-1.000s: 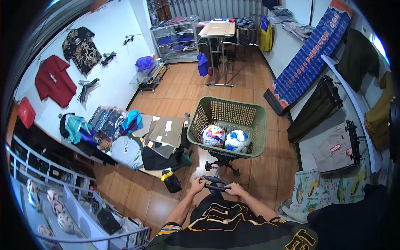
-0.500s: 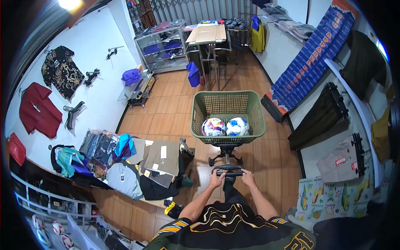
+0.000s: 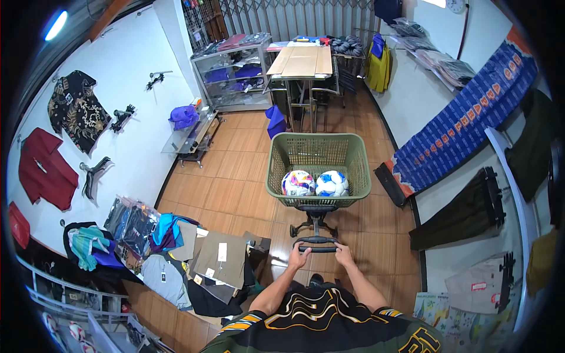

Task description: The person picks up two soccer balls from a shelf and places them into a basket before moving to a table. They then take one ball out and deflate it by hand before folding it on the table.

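Note:
Both of my hands grip the black handle (image 3: 318,241) of a wheeled cart. My left hand (image 3: 300,255) is closed on its left end, and my right hand (image 3: 344,254) is closed on its right end. Ahead of the handle stands the green plastic basket (image 3: 318,201) on its black wheeled frame. Inside, side by side at the near wall, lie a white ball with pink and orange marks (image 3: 298,183) and a white and blue ball (image 3: 332,183).
A table of folded clothes (image 3: 220,259) stands at the left. Ahead are a cardboard-topped table (image 3: 301,61) and a glass display case (image 3: 232,73). A blue banner (image 3: 459,126) leans along the right wall, near hanging trousers (image 3: 462,206). Tiled floor (image 3: 235,194) surrounds the cart.
The cardboard-topped table and display case appear nearer. The clothes table has shifted left and down in view. Both hands still hold the handle, and the balls remain in the basket.

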A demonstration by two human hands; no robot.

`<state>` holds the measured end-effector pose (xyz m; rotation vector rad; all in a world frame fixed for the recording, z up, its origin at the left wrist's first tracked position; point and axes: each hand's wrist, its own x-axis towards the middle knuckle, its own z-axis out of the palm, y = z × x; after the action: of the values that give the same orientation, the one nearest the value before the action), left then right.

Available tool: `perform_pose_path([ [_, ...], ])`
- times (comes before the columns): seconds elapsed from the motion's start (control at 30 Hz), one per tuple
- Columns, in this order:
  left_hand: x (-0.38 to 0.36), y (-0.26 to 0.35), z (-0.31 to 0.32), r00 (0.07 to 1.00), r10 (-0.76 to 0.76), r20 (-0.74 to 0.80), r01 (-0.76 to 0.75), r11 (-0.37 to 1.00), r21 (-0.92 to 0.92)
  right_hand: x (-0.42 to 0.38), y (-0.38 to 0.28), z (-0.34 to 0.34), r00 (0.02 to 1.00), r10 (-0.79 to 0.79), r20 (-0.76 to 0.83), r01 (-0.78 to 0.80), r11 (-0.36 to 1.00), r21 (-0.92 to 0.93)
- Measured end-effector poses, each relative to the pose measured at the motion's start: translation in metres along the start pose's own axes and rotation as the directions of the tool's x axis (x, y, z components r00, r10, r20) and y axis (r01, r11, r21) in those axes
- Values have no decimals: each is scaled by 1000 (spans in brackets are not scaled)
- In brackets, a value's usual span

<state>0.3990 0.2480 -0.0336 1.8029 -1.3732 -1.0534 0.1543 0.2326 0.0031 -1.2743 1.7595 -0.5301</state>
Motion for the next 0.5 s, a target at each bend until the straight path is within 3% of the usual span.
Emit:
perform_pose_path([
  [0.17, 85, 15, 4, 998, 35, -60, -33, 999, 24, 82, -38, -14, 1000, -2, 21, 4, 993, -120],
  [0.3, 148, 55, -16, 993, -90, 74, 84, 994, 73, 129, -82, -25, 998, 57, -17, -59, 995, -84],
  [0.5, 259, 48, -15, 982, -22, 186, -2, 992, 125, 216, -108, -18, 991, 78, -109, -80, 997, -13],
])
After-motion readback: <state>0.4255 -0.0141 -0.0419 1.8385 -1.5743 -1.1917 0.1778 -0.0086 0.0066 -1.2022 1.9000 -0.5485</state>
